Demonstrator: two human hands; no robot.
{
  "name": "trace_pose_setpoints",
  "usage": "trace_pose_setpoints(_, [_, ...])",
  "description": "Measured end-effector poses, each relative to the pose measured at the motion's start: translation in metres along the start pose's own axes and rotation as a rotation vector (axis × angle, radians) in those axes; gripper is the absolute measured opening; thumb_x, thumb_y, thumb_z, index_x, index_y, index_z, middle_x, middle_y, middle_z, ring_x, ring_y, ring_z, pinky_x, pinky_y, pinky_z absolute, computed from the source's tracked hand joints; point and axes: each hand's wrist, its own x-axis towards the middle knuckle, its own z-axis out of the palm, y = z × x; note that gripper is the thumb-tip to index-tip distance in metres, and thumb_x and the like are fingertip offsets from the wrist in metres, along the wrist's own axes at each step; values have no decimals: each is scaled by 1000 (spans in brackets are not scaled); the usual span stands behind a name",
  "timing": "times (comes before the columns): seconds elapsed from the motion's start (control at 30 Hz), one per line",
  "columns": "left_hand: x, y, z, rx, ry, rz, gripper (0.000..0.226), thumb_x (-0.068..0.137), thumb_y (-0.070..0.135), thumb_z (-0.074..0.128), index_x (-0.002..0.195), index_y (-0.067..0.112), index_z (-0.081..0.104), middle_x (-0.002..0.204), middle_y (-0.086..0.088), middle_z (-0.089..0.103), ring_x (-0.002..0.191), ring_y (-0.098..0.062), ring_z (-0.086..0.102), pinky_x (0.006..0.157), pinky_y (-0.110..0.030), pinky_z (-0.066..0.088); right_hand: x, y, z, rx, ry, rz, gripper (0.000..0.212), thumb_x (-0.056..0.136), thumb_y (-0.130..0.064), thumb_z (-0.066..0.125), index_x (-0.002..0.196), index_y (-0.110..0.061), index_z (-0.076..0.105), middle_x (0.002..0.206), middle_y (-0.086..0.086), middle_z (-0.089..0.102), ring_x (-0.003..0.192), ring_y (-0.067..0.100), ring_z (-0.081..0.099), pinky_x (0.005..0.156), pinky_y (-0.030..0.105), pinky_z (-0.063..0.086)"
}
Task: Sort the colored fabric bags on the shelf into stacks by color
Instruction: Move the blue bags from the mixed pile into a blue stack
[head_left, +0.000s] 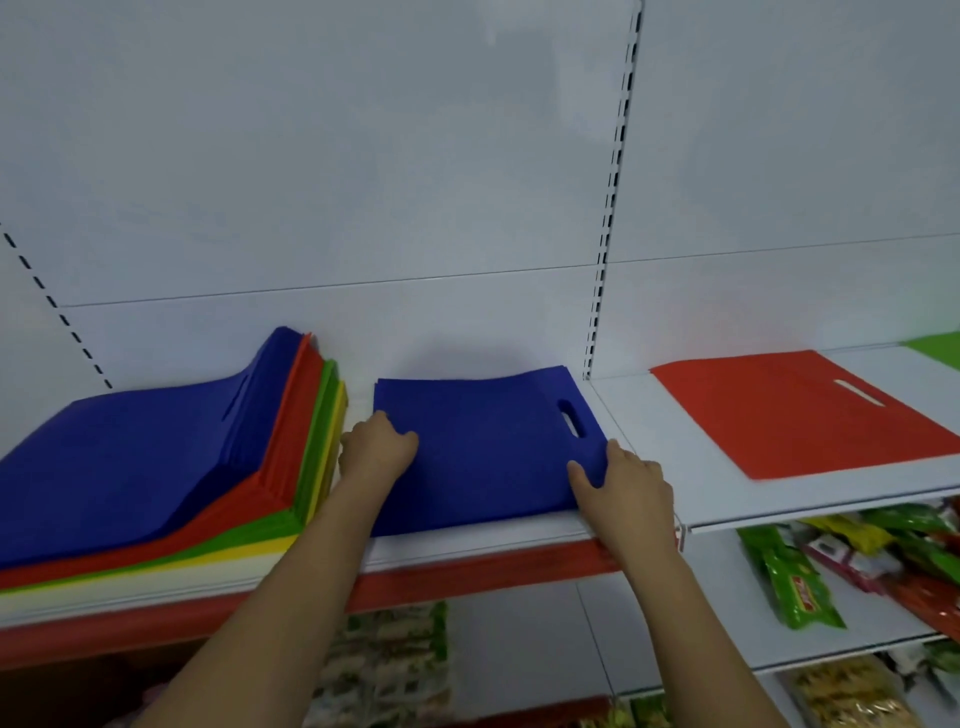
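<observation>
Both hands pinch the blue bag lying flat mid-shelf: left hand its left edge, right hand its handle corner. I judge sorting barely begun: 1 red bag lies apart, while the mixed pile remains.

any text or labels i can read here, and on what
None can be read.
Green snack packet on the lower right shelf: a red and yellow label, too blurred to read.
Other packets beside it: print too small and blurred.
Blue bag, red bag and mixed stack: plain, no print shows.
</observation>
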Motion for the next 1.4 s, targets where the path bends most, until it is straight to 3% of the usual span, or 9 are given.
trace_pose_setpoints(0.13, [-3, 23, -24, 15, -26, 123, 46, 94, 32, 54, 133, 8, 48, 130, -17, 53, 112, -30, 55, 84, -27, 44, -5, -17, -6, 70, 84, -48, 70, 95, -54, 48, 150, -14, 32, 155, 7, 35, 137, 30, 34, 111, 45, 34])
trace_pose_setpoints(0.27, [-15, 61, -83, -205, 26, 366, 55, 98, 30, 56, 148, 16, 38, 147, -8, 45, 130, -23, 47, 102, -28, 39, -22, -72, -16, 324, 203, -229, 71, 95, -50, 53, 153, -15, 31, 158, 4, 32, 144, 22, 27, 118, 40, 29])
trace_pose_setpoints(0.47, [-13, 46, -192, -428, 213, 476, 36, 96, 24, 56, 131, 19, 58, 113, 3, 63, 97, -10, 61, 78, -19, 47, -61, -172, -11, 469, 89, -544, 69, 96, -53, 48, 155, -23, 26, 160, -8, 26, 147, 8, 18, 121, 33, 22])
trace_pose_setpoints(0.67, [18, -74, -243, -163, 323, 278, 38, 98, 27, 55, 133, 15, 57, 123, -4, 62, 111, -18, 58, 94, -27, 44, -95, -245, 17, 347, 96, -743, 71, 93, -61, 43, 151, -20, 35, 153, -3, 41, 141, 16, 35, 118, 34, 27])
trace_pose_setpoints(0.8, [38, -173, -238, 146, 244, 83, 53, 100, 36, 50, 145, 8, 44, 147, -16, 46, 132, -31, 46, 108, -39, 38, -105, -271, 38, 197, 161, -733, 74, 87, -67, 43, 143, -19, 47, 142, -3, 53, 133, 21, 45, 107, 40, 39])
trace_pose_setpoints(0.93, [42, -236, -216, 242, 118, -19, 60, 104, 44, 38, 153, 10, 30, 157, -12, 34, 139, -29, 39, 113, -39, 33, -102, -273, 64, 128, 129, -631, 72, 86, -67, 39, 139, -20, 55, 144, -4, 53, 131, 24, 48, 105, 44, 41])
trace_pose_setpoints(1.1, [48, -251, -205, 284, 200, 4, 58, 105, 44, 35, 152, 10, 35, 154, -11, 40, 135, -28, 45, 107, -39, 38, -108, -277, 82, 190, 196, -577, 57, 86, -50, 53, 137, -23, 59, 146, -2, 52, 126, 27, 51, 96, 47, 48])
trace_pose_setpoints(1.3, [50, -251, -204, 349, 301, 6, 52, 104, 44, 38, 146, 14, 46, 134, -9, 61, 118, -26, 58, 91, -37, 48, -114, -278, 95, 185, 338, -605, 45, 87, -41, 49, 124, -23, 69, 141, 10, 56, 116, 33, 59, 88, 47, 53])
trace_pose_setpoints(1.4, [48, -250, -203, 419, 367, 46, 41, 103, 38, 43, 128, 13, 63, 118, -8, 68, 106, -26, 63, 83, -36, 50, -115, -279, 96, 134, 383, -608, 37, 86, -36, 55, 114, -24, 74, 139, 11, 58, 116, 33, 58, 90, 46, 50])
